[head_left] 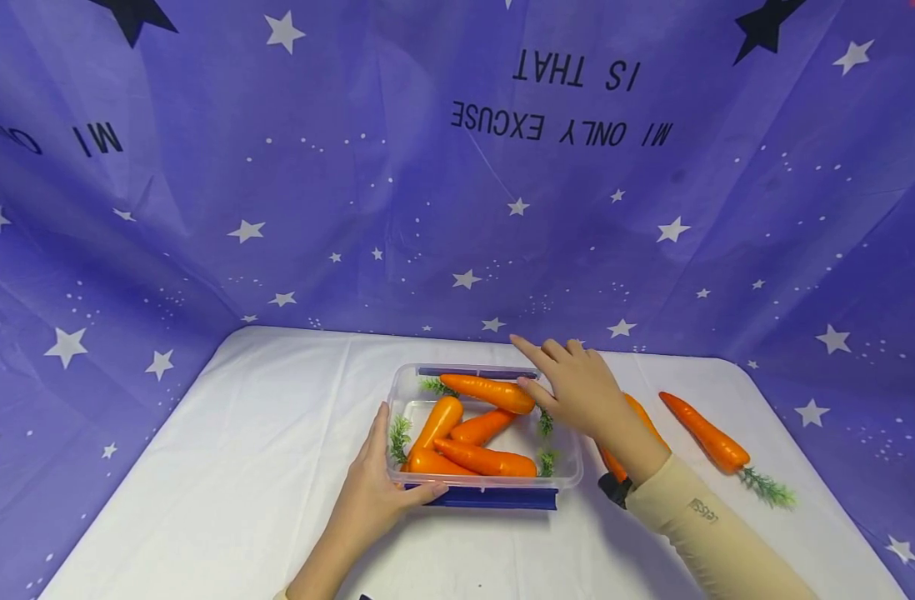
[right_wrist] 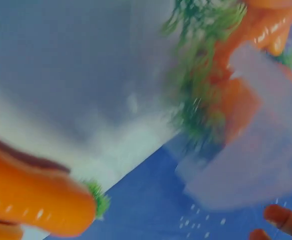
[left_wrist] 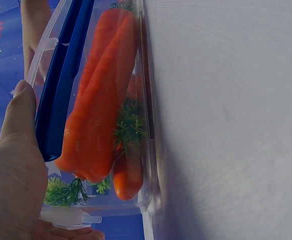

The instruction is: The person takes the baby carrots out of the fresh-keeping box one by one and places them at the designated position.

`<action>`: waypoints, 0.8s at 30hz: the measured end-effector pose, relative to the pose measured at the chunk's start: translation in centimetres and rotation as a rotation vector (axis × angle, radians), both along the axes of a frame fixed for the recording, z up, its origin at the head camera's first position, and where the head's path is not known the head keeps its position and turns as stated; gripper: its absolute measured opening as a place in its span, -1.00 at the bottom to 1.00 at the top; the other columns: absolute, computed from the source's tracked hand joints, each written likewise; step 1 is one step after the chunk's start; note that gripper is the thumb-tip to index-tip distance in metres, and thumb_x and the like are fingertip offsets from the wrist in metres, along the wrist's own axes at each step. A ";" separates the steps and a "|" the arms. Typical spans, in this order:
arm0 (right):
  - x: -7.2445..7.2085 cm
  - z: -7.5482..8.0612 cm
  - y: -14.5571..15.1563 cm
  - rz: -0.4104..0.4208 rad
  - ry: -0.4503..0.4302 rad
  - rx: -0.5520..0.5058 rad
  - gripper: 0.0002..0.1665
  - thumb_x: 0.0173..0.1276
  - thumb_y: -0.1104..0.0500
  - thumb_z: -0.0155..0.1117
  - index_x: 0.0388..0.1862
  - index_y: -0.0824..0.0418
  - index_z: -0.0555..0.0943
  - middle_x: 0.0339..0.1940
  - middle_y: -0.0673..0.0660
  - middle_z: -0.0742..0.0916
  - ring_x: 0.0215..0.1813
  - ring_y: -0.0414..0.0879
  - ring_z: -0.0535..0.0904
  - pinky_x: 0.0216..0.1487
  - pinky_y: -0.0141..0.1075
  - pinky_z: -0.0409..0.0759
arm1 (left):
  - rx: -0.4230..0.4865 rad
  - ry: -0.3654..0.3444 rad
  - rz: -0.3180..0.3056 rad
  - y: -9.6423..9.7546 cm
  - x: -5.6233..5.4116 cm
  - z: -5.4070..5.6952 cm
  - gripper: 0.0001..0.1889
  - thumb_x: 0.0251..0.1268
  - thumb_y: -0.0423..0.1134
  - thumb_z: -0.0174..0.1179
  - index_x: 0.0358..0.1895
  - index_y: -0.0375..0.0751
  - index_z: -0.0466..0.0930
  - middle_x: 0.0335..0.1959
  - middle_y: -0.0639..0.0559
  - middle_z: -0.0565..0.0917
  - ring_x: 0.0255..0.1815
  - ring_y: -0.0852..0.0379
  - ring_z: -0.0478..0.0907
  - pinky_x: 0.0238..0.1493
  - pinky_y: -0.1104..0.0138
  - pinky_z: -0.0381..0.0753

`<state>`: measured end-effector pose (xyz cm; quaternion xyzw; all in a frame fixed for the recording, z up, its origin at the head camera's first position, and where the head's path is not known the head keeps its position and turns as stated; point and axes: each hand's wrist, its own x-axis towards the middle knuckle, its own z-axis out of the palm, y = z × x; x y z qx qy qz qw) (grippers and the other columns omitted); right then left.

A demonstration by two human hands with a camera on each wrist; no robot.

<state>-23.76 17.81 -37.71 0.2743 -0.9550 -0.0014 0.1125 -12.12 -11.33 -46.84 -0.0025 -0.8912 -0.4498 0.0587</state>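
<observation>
A clear plastic box with blue latch flaps holds several orange carrots with green leafy tops. My left hand grips its near left corner, the thumb on the rim beside the blue flap and fingers around the side. Over the far right part of the box is my right hand, its fingers spread and extended, holding nothing. Its thumb overlaps the thick end of the topmost carrot in the head view. The right wrist view is blurred, with fingertips at its lower right.
To the right on the white tablecloth lies a carrot, its leaves towards the near side. More orange carrot shows beside my right forearm, which partly hides it. A purple star-print cloth rises behind the table.
</observation>
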 end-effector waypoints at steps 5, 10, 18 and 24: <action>-0.1 -0.8 -1.9 0.030 0.017 0.035 -0.21 0.47 -0.31 0.04 0.60 -0.35 0.06 0.08 0.06 0.63 0.04 0.11 0.51 0.11 0.05 0.54 | -0.011 0.001 0.001 0.0 0.0 0.0 0.47 -0.33 0.47 0.47 0.63 0.01 -0.27 0.62 -0.16 0.03 0.58 -0.20 0.11 0.46 -0.15 0.26; -0.3 -1.8 -3.0 0.067 0.050 0.085 -0.23 0.46 -0.33 0.04 0.58 -0.34 0.10 -0.01 0.05 0.61 -0.04 0.07 0.50 -0.03 -0.04 0.52 | -0.019 0.004 0.005 0.0 0.0 0.0 0.47 -0.36 0.49 0.45 0.63 0.05 -0.28 0.61 -0.18 0.06 0.57 -0.22 0.14 0.45 -0.15 0.29; -0.6 -2.8 -3.7 0.099 0.063 0.132 -0.24 0.44 -0.35 0.05 0.56 -0.34 0.16 -0.10 0.03 0.61 -0.08 0.04 0.50 -0.08 -0.08 0.52 | -0.024 0.006 0.007 0.0 0.1 0.0 0.48 -0.36 0.52 0.43 0.63 0.04 -0.28 0.61 -0.18 0.05 0.56 -0.22 0.14 0.45 -0.15 0.28; -0.7 -3.5 -4.1 0.130 0.120 0.190 -0.23 0.41 -0.35 0.09 0.56 -0.34 0.18 -0.06 0.07 0.65 -0.09 0.09 0.55 -0.10 -0.07 0.58 | -0.017 -0.013 0.008 0.0 0.1 0.0 0.48 -0.37 0.52 0.44 0.63 0.08 -0.30 0.62 -0.17 0.05 0.57 -0.22 0.12 0.46 -0.16 0.27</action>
